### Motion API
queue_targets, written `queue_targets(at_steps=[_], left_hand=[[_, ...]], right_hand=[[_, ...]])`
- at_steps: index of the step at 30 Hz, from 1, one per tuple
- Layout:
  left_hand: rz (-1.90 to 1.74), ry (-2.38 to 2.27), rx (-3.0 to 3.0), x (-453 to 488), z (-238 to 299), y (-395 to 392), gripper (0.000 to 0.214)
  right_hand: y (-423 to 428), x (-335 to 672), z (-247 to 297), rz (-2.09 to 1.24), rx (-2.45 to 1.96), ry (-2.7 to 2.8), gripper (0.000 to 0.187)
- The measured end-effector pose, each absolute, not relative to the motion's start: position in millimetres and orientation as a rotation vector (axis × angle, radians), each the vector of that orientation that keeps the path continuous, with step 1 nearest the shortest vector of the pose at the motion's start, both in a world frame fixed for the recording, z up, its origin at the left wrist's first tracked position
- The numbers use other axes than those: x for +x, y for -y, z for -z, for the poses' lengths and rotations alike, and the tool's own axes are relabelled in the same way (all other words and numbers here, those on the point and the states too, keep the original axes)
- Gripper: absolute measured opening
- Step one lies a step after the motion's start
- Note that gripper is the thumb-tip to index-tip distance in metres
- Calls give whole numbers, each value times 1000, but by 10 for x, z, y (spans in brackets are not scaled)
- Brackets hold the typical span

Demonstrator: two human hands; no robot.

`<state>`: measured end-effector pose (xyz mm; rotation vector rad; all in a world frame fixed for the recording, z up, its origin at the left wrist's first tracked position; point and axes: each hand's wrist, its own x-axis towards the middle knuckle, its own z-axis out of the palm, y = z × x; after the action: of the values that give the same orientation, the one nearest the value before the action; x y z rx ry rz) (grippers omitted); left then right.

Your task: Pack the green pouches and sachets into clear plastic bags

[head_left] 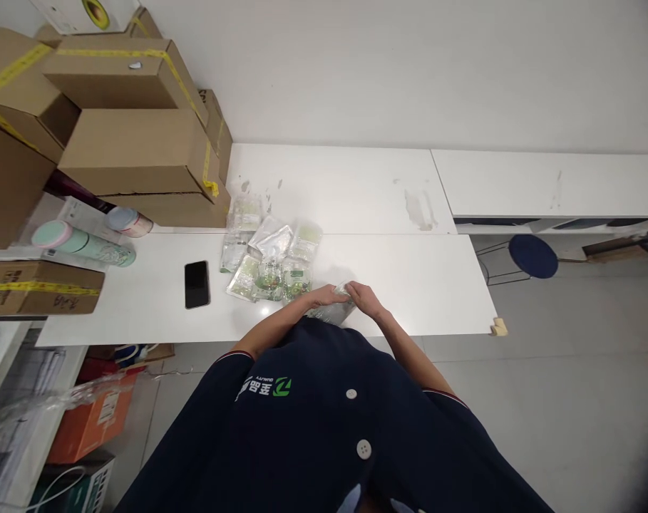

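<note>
The fingers (358, 291) and dark shirt (324, 420) partly hide the packet (331, 313).

Plastic bag (333, 313): was translucent and greyish, its surface wrinkled and shiny; its contents could not be made out.
Bag's upper end: was pinched between the fingers of the left hand (326, 295) and the right hand (364, 298), just below the frame's centre.
Bag's lower part: spread beneath both hands, its bottom partly hidden.
Green-printed packets (296, 279): lay flat in an overlapping cluster left of the frame's centre, pale, glossy and turned at varied angles.
Silvery packet (274, 241): lay among them, crumpled and bright with glare, in the cluster's upper middle.
</note>
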<state>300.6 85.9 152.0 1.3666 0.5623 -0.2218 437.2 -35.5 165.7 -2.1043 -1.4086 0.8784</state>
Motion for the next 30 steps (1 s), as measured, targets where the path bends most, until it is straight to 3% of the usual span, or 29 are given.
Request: queue_targets(at_steps=[9, 19, 26, 30], left_hand=[[233, -554, 1496, 3244, -1757, -1139, 49], [327, -386, 1307, 3183, -1773, -1124, 42], [285, -332, 1475, 3208, -1895, -1097, 42], [244, -342, 1709, 3269, -1967, -993, 41]], right_hand=[[150, 4450, -1818, -630, -2057, 1027, 44], [136, 4544, -1834, -1015, -1776, 603, 53], [215, 4464, -1712, -1533, -1360, 141, 41], [279, 4380, -1564, -1426, -1525, 309, 41]])
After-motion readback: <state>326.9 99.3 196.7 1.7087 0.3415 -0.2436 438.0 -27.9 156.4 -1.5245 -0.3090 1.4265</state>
